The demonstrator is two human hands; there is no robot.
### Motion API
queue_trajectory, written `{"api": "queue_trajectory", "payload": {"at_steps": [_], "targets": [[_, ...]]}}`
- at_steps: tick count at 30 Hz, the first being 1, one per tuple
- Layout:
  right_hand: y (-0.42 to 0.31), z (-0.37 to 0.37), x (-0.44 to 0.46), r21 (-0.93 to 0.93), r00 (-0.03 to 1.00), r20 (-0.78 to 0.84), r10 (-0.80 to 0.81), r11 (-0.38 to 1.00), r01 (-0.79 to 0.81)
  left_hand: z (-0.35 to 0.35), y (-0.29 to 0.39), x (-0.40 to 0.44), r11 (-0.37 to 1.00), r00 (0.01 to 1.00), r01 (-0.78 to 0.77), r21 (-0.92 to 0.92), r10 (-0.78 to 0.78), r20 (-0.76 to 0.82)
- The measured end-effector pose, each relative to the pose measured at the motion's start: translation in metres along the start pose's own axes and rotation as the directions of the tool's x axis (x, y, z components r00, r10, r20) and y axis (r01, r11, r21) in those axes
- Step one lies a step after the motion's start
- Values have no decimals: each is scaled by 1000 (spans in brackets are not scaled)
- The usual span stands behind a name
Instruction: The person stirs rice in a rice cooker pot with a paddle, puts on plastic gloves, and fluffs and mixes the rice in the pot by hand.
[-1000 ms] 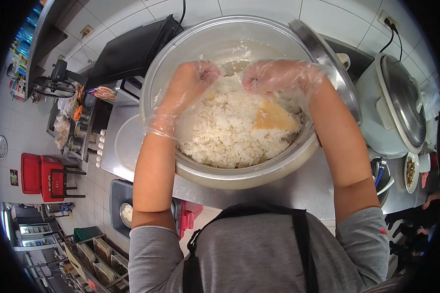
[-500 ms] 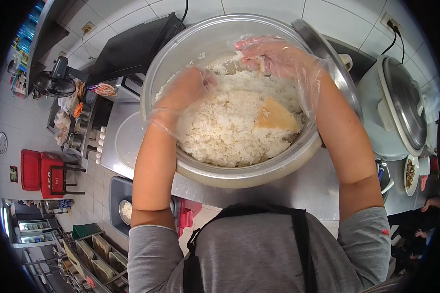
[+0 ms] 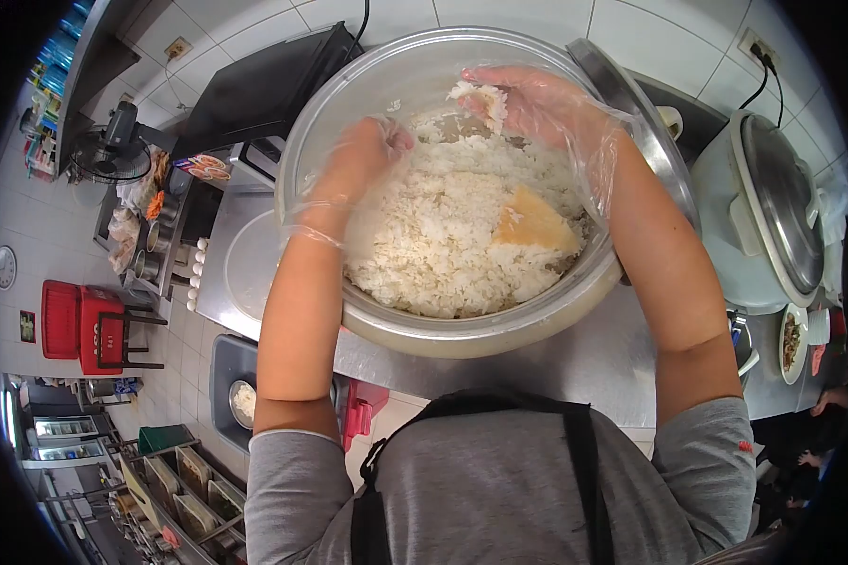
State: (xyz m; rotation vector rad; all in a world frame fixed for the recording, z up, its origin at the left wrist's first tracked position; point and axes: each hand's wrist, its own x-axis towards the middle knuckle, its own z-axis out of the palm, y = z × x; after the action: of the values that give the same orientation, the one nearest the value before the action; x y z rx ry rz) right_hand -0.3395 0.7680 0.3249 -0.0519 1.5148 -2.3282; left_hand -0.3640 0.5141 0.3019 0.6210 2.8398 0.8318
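Observation:
A wide metal pot (image 3: 424,341) holds a large mound of cooked white rice (image 3: 443,235), with a tan crusty slab of rice (image 3: 534,224) lying on its right side. Both hands wear clear plastic gloves. My right hand (image 3: 537,99), over the far side of the pot, holds a clump of rice (image 3: 481,102) between thumb and fingers. My left hand (image 3: 372,146) is at the far left of the mound, its fingers curled inward. Whether rice is inside those fingers is hidden by the glove and the hand.
A metal lid (image 3: 645,122) leans behind the pot on the right. Beside it stands a large rice cooker (image 3: 758,212) with its lid down. A plate of food (image 3: 793,344) sits at the right. Eggs (image 3: 197,273) line the counter's left edge, above a grey tub (image 3: 231,377) holding a bowl.
My right hand has lifted slightly and turned, bringing the rice clump into clearer view. The left hand has drawn up a little from the rice, fingers curled.

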Motion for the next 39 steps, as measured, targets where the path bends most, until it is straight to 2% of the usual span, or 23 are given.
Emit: {"api": "queue_trajectory", "payload": {"at_steps": [1,4,7,10,13,16,19,20,22,23,24,25,27,28,29,31,32,34,36,37,39], "targets": [[1,0,2,11,1000,-10,0,1000,0,-1,0,1,988,1000,24,-152,-22,14],[1,1,2,21,999,-34,20,1000,-20,-6,13,-8,927,995,66,-370,-33,96],[0,4,0,4,998,-46,46,999,-46,-1,-5,-4,944,993,-98,-314,115,37],[0,4,1,-20,998,-56,40,999,-41,-4,-10,-1,921,983,-74,-382,131,127],[2,7,2,-5,998,-65,21,1000,-21,-12,1,-2,869,983,105,-484,-18,181],[7,6,6,36,999,-39,29,999,-28,-10,6,-1,734,999,-32,-679,35,-9],[11,-3,18,61,997,-41,65,996,-62,-6,45,-4,661,1000,-7,-751,-5,-13],[12,-6,21,68,995,-49,83,995,-79,-1,61,-6,689,999,-20,-725,-15,-41],[10,5,4,173,999,-49,14,985,-5,13,89,-9,742,994,-39,-669,-37,-99],[9,10,-2,224,999,-49,-18,974,28,28,84,5,848,944,-277,-453,152,-292],[9,5,3,258,999,27,-37,966,29,50,68,30,866,830,-469,-175,365,-421],[10,-5,10,292,993,101,-57,956,26,64,61,44,794,668,-594,131,577,-470],[11,-12,15,405,928,344,-143,914,-9,72,76,45,859,621,-509,54,409,-669],[11,-14,16,477,841,495,-218,877,-53,71,80,45,883,581,-469,8,315,-751],[11,-16,17,537,725,620,-302,836,-111,66,79,48,888,544,-459,29,307,-781],[5,0,7,449,863,446,-237,893,13,48,69,55,897,471,-437,71,295,-831],[2,9,0,394,914,343,-215,916,67,38,60,53,882,582,-461,-95,220,-783],[0,21,-7,354,923,336,-188,933,61,13,39,45,798,776,-434,-419,95,-623],[-2,25,-9,312,926,331,-180,947,72,-23,50,-6,739,882,-239,-630,-107,-460],[-3,24,-10,291,926,331,-183,953,85,-34,36,-14,712,854,-241,-659,-167,-493],[-4,23,-10,262,928,306,-212,956,132,-63,21,-50,746,767,-226,-626,-260,-587]]}}
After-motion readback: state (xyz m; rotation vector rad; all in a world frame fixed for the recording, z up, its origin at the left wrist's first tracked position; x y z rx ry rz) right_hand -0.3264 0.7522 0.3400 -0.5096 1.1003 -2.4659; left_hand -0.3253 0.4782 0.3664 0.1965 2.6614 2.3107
